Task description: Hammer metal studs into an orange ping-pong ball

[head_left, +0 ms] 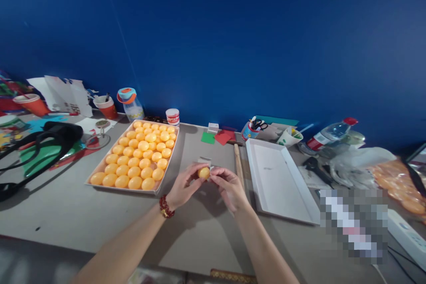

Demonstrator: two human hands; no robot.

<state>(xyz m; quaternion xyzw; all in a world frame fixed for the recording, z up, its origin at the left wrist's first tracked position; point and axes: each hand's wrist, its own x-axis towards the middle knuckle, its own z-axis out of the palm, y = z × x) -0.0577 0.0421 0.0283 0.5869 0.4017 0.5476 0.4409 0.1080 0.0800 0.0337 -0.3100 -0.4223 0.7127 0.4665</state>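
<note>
My left hand [184, 186] and my right hand [229, 188] meet over the middle of the grey table [66, 213]. Together they pinch one small orange ball [204, 172] between their fingertips. A red bead bracelet [165, 207] sits on my left wrist. Just behind the ball lies a small pale piece [205, 160] on the table. To the left stands a shallow box [159, 186] filled with several rows of orange balls. To the right lies a white tray [282, 182] with nothing in it.
A wooden stick [238, 165] lies between my hands and the white tray. Along the blue wall stand cups, a small jar [172, 116], a scissors pot [252, 129], a water bottle [329, 134] and coloured paper. A black bag [53, 135] lies left; a bag of orange balls [399, 184] right.
</note>
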